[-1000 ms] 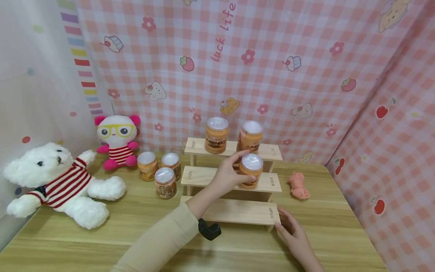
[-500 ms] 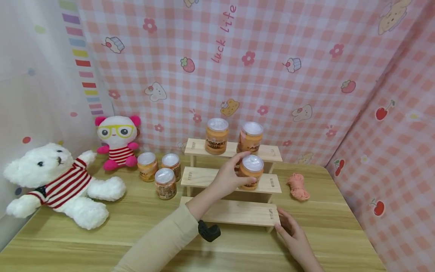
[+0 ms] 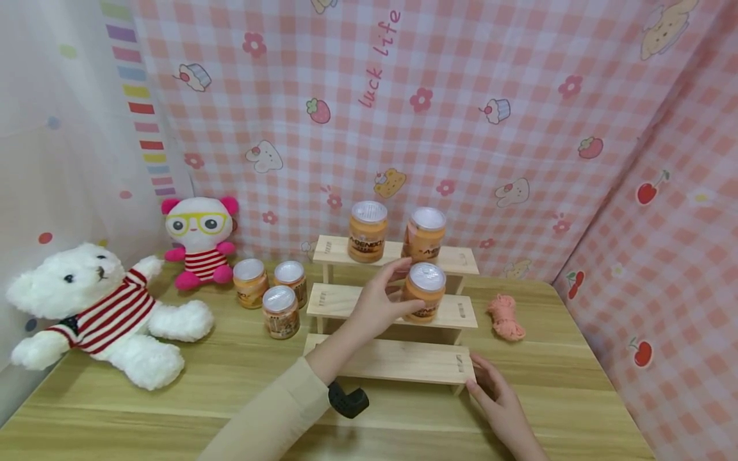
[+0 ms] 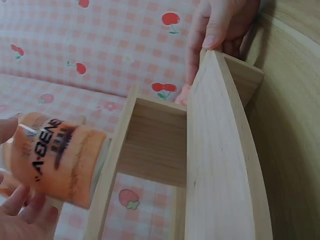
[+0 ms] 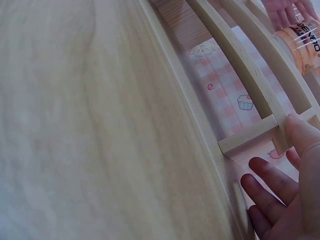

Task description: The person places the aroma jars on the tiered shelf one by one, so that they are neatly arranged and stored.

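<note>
Between the thumb and fingers of the left hand point(image 3: 378, 306) stands an orange jar point(image 3: 434, 296), upright on the middle shelf point(image 3: 340, 301). This hand is like a loose cup: the thumb lies across the front of the jar, and the fingers lie slack by its left and far side. I cannot tell how hard they press, if they press at all. Just behind this hand is the top shelf point(image 3: 330, 248), with the back left jar point(image 3: 368, 243) and the back right jar point(image 3: 425, 242) on it. Away to the hand's left, three more jars point(image 3: 281, 314) stand on the worktop point(image 3: 576, 378).

Lower down, the right hand point(image 3: 501, 396) is at the right end of the bottom shelf point(image 3: 398, 362). Its thumb touches the wood and its other fingers are spread and loose. Past this hand lies some pink yarn point(image 3: 506, 317).

I think the step now is setting the jar down on its shelf. The next move seems to need the left thumb and fingers to spread wider, then come straight back, with no bump to the jars behind
</note>
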A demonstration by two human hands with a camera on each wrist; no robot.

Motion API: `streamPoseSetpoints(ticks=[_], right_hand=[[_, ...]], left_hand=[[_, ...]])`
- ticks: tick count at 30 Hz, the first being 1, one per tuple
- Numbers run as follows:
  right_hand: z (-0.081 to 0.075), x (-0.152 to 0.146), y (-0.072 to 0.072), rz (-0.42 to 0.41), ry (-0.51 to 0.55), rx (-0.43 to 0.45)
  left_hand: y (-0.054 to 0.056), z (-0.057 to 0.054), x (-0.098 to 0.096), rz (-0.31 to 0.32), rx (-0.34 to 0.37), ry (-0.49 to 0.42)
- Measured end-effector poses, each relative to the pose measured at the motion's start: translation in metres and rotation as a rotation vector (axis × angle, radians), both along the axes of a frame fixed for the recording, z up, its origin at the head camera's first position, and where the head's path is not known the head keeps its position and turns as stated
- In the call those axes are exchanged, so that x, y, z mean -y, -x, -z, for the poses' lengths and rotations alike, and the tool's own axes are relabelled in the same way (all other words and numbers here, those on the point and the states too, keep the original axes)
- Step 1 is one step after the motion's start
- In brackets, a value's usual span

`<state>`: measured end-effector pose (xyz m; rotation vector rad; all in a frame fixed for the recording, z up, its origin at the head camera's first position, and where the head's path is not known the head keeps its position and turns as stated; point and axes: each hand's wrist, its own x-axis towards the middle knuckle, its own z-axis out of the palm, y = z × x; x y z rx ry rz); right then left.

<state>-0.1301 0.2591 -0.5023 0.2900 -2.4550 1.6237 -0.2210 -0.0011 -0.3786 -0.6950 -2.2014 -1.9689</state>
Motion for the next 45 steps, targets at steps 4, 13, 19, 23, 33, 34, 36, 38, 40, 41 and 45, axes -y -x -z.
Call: streamPoseSetpoints(ticks=[4, 13, 19, 23, 33, 34, 36, 38, 40, 41, 45], right_hand=[[0.0, 0.0, -0.001, 0.003, 0.003, 0.006], [-0.001, -0.001, -0.002, 0.008, 0.01, 0.007], [-0.001, 0.0, -0.002, 0.008, 0.011, 0.023], [-0.002, 0.0, -0.001, 0.009, 0.017, 0.03], [-0.002, 0.0, 0.0, 0.001, 0.018, 0.033], [-0.002, 0.0, 0.0, 0.0, 0.017, 0.034], [-0.003, 0.0, 0.0, 0.0, 0.016, 0.033], [-0.003, 0.0, 0.0, 0.004, 0.013, 0.035], [-0.003, 0.001, 0.0, 0.006, 0.01, 0.036], [-0.003, 0.001, 0.0, 0.007, 0.009, 0.036], [-0.002, 0.0, 0.0, 0.006, 0.004, 0.035]], left_hand=[[-0.009, 0.001, 0.014, -0.015, -0.049, 0.012], [-0.036, -0.001, 0.048, -0.119, -0.178, 0.043], [-0.046, -0.001, 0.075, -0.2, -0.232, 0.035], [-0.048, 0.002, 0.095, -0.259, -0.222, 0.024], [-0.044, 0.016, 0.137, -0.402, -0.092, -0.04], [-0.042, 0.019, 0.141, -0.415, -0.097, -0.04], [-0.04, 0.023, 0.147, -0.441, -0.098, -0.022], [-0.037, 0.027, 0.154, -0.463, -0.09, 0.002], [-0.035, 0.032, 0.16, -0.482, -0.072, 0.025], [-0.034, 0.034, 0.163, -0.49, -0.064, 0.036], [-0.03, 0.043, 0.173, -0.507, -0.046, 0.073]])
